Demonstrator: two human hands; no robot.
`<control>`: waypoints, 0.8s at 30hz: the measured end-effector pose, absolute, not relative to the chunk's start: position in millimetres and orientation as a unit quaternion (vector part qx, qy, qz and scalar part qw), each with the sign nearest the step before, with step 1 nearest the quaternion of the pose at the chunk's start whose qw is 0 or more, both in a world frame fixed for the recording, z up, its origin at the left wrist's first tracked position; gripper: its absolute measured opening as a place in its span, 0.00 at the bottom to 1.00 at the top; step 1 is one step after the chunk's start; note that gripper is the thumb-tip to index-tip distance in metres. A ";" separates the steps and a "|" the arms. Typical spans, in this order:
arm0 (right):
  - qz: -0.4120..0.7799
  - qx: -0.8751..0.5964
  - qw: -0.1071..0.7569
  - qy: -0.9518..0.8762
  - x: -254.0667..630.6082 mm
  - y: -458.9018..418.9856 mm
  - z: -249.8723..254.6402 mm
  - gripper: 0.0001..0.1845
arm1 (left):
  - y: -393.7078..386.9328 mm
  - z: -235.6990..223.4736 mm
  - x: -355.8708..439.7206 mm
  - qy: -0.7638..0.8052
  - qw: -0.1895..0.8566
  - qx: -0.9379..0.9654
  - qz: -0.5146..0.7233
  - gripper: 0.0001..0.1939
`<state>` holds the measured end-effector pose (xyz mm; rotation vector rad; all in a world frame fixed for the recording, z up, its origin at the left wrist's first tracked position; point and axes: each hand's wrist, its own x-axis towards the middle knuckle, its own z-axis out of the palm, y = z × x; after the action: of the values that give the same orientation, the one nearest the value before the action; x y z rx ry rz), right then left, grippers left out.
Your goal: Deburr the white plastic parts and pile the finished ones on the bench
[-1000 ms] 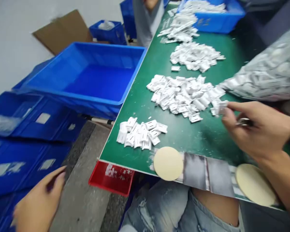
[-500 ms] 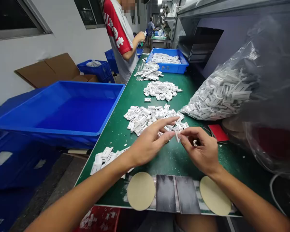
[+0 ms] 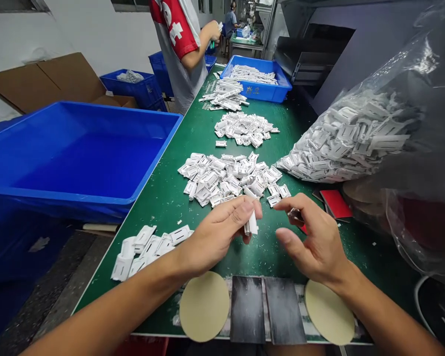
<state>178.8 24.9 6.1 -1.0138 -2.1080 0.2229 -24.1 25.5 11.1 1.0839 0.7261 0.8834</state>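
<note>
Over green counter point(image 3: 267, 258), grips white piece point(image 3: 252, 225) in closed fingers of left hand point(image 3: 211, 232), at centre of the frame; just beside, has small dark object point(image 3: 295, 214) in curled fingers of right hand point(image 3: 321, 242), with thumb and forefinger apart. Better to support piece firmly, without bending.

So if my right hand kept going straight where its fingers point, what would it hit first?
Your right hand would probably meet your left hand first, around the white piece it holds, though depth is hard to judge.
</note>
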 end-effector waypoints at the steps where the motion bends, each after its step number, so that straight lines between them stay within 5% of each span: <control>1: 0.061 -0.385 0.382 -0.838 178.7 25.1 5.5 0.15 | 24.4 9.8 -23.4 0.330 0.701 0.492 0.397 0.17; 9: -0.121 -0.353 0.313 -0.873 168.3 18.7 -4.3 0.30 | 15.7 10.3 -17.1 0.309 0.707 0.505 0.387 0.16; 24: -0.188 -0.402 0.291 -0.847 166.6 14.6 -4.0 0.33 | 14.4 9.6 -13.6 0.282 0.725 0.475 0.411 0.15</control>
<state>166.6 14.6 -4.0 -1.0725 -2.2593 -0.5011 -13.6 14.4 9.6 1.0480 0.6227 0.9056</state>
